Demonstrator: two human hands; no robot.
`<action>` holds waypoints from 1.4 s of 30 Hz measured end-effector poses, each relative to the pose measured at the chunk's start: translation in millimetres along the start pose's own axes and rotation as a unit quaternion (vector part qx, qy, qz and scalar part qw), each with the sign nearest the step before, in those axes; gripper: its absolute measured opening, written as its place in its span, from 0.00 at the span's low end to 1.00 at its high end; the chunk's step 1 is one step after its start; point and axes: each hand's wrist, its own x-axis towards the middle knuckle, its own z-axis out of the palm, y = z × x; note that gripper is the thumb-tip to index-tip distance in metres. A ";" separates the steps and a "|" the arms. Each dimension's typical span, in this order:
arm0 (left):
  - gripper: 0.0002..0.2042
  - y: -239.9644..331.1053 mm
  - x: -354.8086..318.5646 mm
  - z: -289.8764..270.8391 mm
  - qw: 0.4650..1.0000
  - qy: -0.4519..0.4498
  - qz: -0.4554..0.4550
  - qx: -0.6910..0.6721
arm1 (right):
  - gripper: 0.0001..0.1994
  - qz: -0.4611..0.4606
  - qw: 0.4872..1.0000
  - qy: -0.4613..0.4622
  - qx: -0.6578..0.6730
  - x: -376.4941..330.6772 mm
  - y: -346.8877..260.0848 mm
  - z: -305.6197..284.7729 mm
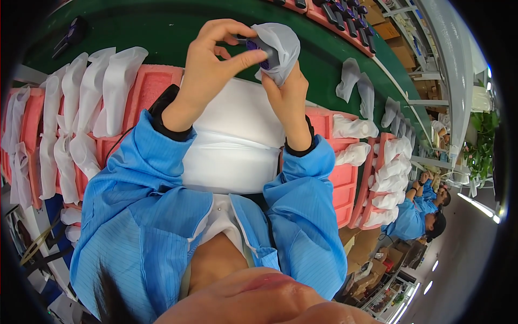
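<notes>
Above the middle of the bench, a dark grey device with a purple round face sits partly inside a translucent white bag. My left hand is closed on the device, its thumb across the purple face and its fingers at the device's upper left side. Below and to the right, my right hand wraps round the lower part of the bag and steadies it. The bag covers the device's far end, so its whole shape is hidden.
Pink foam trays with white-bagged items flank me on the left and right. Loose bags lie on the green bench. Another pink tray holds several dark and purple devices. A lone device lies far left. People in blue work at right.
</notes>
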 end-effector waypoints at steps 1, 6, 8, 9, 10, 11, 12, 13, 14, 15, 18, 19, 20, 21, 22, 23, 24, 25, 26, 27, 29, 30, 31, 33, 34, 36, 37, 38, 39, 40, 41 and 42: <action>0.18 0.5 -1.9 4.6 0.998 0.010 0.066 0.012 | 0.19 -0.022 0.999 0.009 -0.047 -1.3 0.8 0.8; 0.12 6.5 -12.8 15.1 0.959 0.019 0.251 0.128 | 0.18 -0.075 0.989 0.012 -0.125 -5.5 0.4 4.9; 0.10 8.7 -13.1 14.2 0.945 0.014 0.277 0.173 | 0.18 -0.079 0.990 0.004 -0.116 -5.5 -3.0 3.7; 0.09 11.0 -11.7 12.4 0.933 0.030 0.293 0.205 | 0.17 -0.031 0.998 0.004 -0.059 -3.5 -8.9 0.0; 0.08 12.9 -10.4 10.3 0.920 0.045 0.309 0.237 | 0.17 0.016 1.000 0.004 -0.001 -1.5 -14.3 -4.3; 0.06 13.4 -9.7 8.3 0.905 0.061 0.325 0.269 | 0.17 0.064 0.996 0.003 0.056 -0.4 -16.4 -7.7; 0.06 11.0 -7.7 5.5 0.905 0.061 0.325 0.269 | 0.17 0.064 0.996 0.003 0.056 -0.3 -14.2 -10.5; 0.06 6.1 -3.3 1.4 0.925 0.082 0.285 0.236 | 0.17 0.068 0.992 -0.064 0.080 -0.7 -9.4 -13.8; 0.07 -0.6 1.6 -2.5 0.942 0.104 0.245 0.204 | 0.17 0.071 0.983 -0.131 0.106 -1.3 -2.1 -16.8; 0.07 -6.4 5.6 -5.0 0.956 0.125 0.204 0.172 | 0.17 0.074 0.969 -0.197 0.130 -1.5 5.3 -20.1; 0.07 -19.7 13.9 -10.6 0.959 0.078 0.186 0.201 | 0.18 0.145 0.968 -0.185 0.091 5.0 24.9 -32.4; 0.07 -22.8 13.1 -11.0 0.959 0.053 0.177 0.216 | 0.19 0.180 0.965 -0.177 0.071 8.2 34.9 -37.5; 0.07 -25.1 8.6 -6.8 0.958 0.057 0.177 0.217 | 0.18 0.196 0.972 -0.128 0.011 13.6 58.7 -40.2; 0.08 -25.7 2.4 4.9 0.963 0.002 0.159 0.219 | 0.18 0.213 0.973 -0.073 -0.052 18.8 81.2 -44.0; 0.10 -26.4 -4.7 15.8 0.964 -0.053 0.141 0.219 | 0.19 0.221 0.965 -0.043 -0.136 20.4 102.2 -49.5; 0.10 -29.5 -13.1 23.2 0.964 -0.051 0.140 0.220 | 0.19 0.227 0.950 -0.016 -0.215 21.4 118.8 -48.5; 0.11 -31.7 -22.9 31.7 0.959 -0.120 0.128 0.225 | 0.19 0.227 0.949 -0.015 -0.218 17.9 134.3 -46.2; 0.12 -33.9 -31.2 38.8 0.948 -0.188 0.116 0.228 | 0.22 0.233 0.927 -0.009 -0.294 12.9 149.4 -43.9; 0.12 -36.0 -38.4 43.8 0.948 -0.189 0.115 0.228 | 0.25 0.238 0.899 -0.005 -0.367 7.4 162.8 -40.6; 0.12 -37.5 -44.6 47.3 0.940 -0.214 0.101 0.247 | 0.28 0.240 0.867 -0.001 -0.437 7.0 163.9 -38.4; 0.12 -43.3 -53.4 51.6 0.919 -0.263 0.070 0.285 | 0.31 0.177 0.886 0.019 -0.428 12.0 158.5 -37.1; 0.12 -48.6 -55.9 52.4 0.920 -0.260 0.067 0.286 | 0.34 0.114 0.901 0.039 -0.416 16.5 151.9 -34.8; 0.13 -52.8 -57.6 54.0 0.909 -0.262 0.106 0.306 | 0.37 0.052 0.912 0.063 -0.403 19.1 146.9 -33.9; 0.15 -60.5 -60.2 56.2 0.882 -0.263 0.181 0.346 | 0.40 0.115 0.973 0.064 -0.190 31.8 140.9 -17.5; 0.15 -62.1 -61.4 57.6 0.882 -0.265 0.181 0.344 | 0.44 0.175 0.982 0.065 0.031 36.2 143.0 -8.2; 0.15 -65.7 -62.9 59.8 0.877 -0.260 0.190 0.357 | 0.45 0.169 0.983 0.049 0.048 39.4 153.0 17.6; 0.16 -66.7 -63.0 60.8 0.874 -0.255 0.195 0.364 | 0.46 0.160 0.984 0.031 0.066 41.4 157.1 25.7; 0.16 -67.8 -63.7 62.3 0.875 -0.255 0.195 0.363 | 0.46 0.159 0.985 0.031 0.065 43.1 161.4 28.5; 0.15 -66.8 -64.3 62.5 0.874 -0.245 0.199 0.369 | 0.45 0.158 0.985 0.031 0.060 45.7 162.0 32.6; 0.15 -65.7 -65.1 62.8 0.873 -0.235 0.204 0.375 | 0.44 0.158 0.985 0.032 0.054 47.6 162.6 35.4; 0.14 -64.6 -65.8 62.9 0.872 -0.226 0.208 0.381 | 0.44 0.157 0.986 0.033 0.048 48.7 163.3 36.6; 0.14 -63.8 -66.2 62.7 0.872 -0.225 0.208 0.381 | 0.44 0.157 0.986 0.032 0.048 48.8 164.1 36.1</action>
